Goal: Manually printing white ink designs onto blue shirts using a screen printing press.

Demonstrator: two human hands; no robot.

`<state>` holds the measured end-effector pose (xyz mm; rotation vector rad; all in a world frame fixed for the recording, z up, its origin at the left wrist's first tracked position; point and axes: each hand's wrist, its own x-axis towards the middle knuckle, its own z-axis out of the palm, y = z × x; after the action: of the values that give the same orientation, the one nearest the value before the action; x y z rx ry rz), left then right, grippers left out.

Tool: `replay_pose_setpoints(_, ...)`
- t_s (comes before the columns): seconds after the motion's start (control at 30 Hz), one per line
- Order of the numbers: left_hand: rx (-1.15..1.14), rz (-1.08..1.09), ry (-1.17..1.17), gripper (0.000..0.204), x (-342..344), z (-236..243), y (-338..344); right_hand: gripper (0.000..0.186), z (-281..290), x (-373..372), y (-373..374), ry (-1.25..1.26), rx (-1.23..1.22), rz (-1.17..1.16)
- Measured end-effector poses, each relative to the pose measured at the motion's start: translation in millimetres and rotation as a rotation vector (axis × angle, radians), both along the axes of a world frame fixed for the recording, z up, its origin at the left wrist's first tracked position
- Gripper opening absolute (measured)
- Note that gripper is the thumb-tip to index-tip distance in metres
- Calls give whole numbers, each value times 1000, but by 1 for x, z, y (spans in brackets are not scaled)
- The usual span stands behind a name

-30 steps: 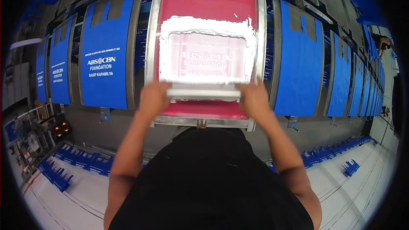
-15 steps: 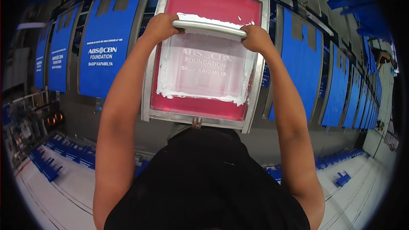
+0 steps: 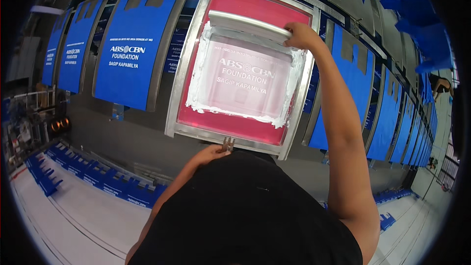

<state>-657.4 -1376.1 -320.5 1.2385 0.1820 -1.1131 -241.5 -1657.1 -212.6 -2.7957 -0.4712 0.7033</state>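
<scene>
A long line of grey boards runs across the room, and pale floor (image 3: pixel 88 245) spreads between 7 and 8 o'clock of the view. At 8 o'clock a row of blue cut pieces (image 3: pixel 103 179) lies low beyond the line, and at 9 o'clock two small orange lights (image 3: pixel 60 125) glow among dark, cluttered gear.

Just above the middle of the view, a metal frame (image 3: pixel 188 68) sits slightly tilted, stretched with pink mesh (image 3: pixel 235 125). Inside it, a ragged border of white ink (image 3: pixel 265 118) surrounds a paler rectangle with lettering. Toward the frame's 12 o'clock, a squeegee (image 3: pixel 248 23) with a long silvery bar lies across the mesh, along the upper band of ink.

The right hand (image 3: pixel 301 37), at the frame's 2 o'clock, has its fingers curled around the right end of that bar; the bar's left end is free of any hand. The left hand (image 3: pixel 211 156) is low, between the frame's 6 and 7 o'clock, fingers bent just beside a small metal bracket (image 3: pixel 228 143); whether it grips the bracket I cannot tell.

At the frame's 9 o'clock, a blue sheet (image 3: pixel 125 83) with white lettering lies on its board; at 3 o'clock another blue sheet (image 3: pixel 351 83) lies partly behind the right forearm.
</scene>
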Motion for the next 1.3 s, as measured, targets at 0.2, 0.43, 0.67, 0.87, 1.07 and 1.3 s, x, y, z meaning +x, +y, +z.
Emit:
replay_pose_setpoints(0.2,-9,-101,-93,42,16,29,1,47,-4,-17,43,-190,-24,-11)
replay_pose_setpoints(0.43,-9,-18,-37,43,24,69,2,47,25,-124,62,-142,-93,-24)
replay_pose_setpoints(0.67,102,-38,-64,47,19,52,-8,35,38,-327,73,-311,111,-59)
replay_pose_setpoints(0.87,544,-240,-226,58,18,41,-15,38,35,-294,40,-351,121,-7)
replay_pose_setpoints(1.07,672,-307,-383,52,19,54,-15,36,-2,-271,-54,-8,404,-359)
replay_pose_setpoints(1.3,1463,404,-964,42,125,52,97,31,-39,-240,-53,188,912,-677)
